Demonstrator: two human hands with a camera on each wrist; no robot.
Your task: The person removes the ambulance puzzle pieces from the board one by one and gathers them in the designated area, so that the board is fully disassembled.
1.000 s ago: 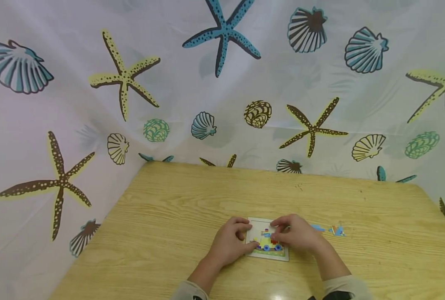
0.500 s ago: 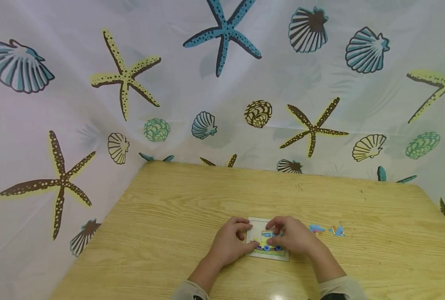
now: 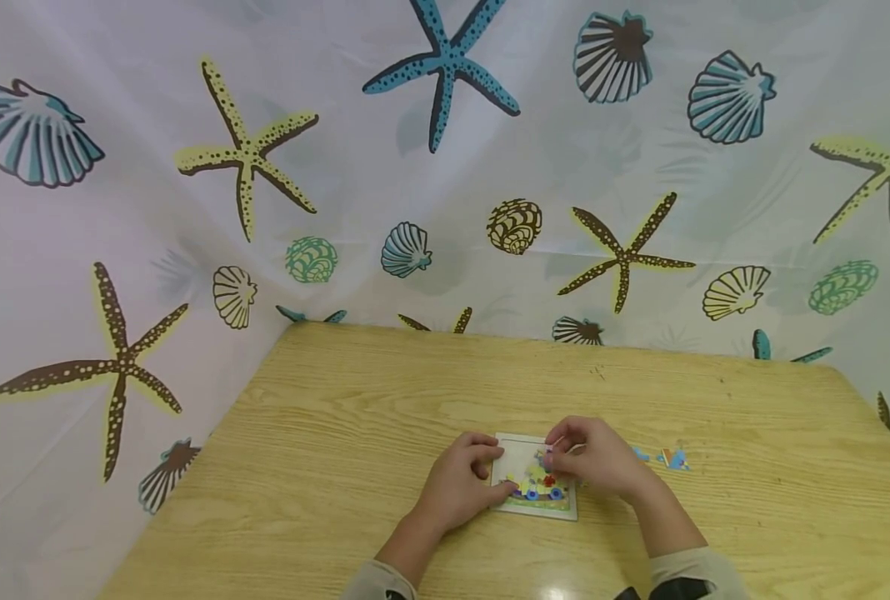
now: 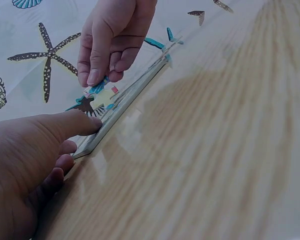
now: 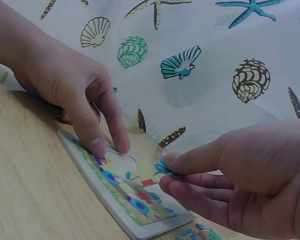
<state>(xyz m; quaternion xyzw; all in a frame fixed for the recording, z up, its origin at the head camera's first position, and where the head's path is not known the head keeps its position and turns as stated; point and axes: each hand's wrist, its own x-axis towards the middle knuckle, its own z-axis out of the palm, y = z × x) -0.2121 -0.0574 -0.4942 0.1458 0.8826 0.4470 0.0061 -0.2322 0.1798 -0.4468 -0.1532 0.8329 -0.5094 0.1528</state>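
Note:
A small jigsaw puzzle in a pale frame lies on the table, with part of a colourful vehicle picture, blue wheels among it, along its near side. My left hand holds the frame at its left side, thumb on the near-left part and fingers by the far-left edge. Between thumb and fingertips my right hand pinches a yellow and blue puzzle piece, tilted close over the picture. Its fingers hide part of that piece and the frame's right side.
Loose puzzle pieces lie on the wooden table right of the frame, partly behind my right hand. A white curtain printed with starfish and shells hangs along the table's back and left side.
My right hand first shifts left over the picture with the piece, then draws back to the right and away from me, and the piece now tilts. My left hand stays put.

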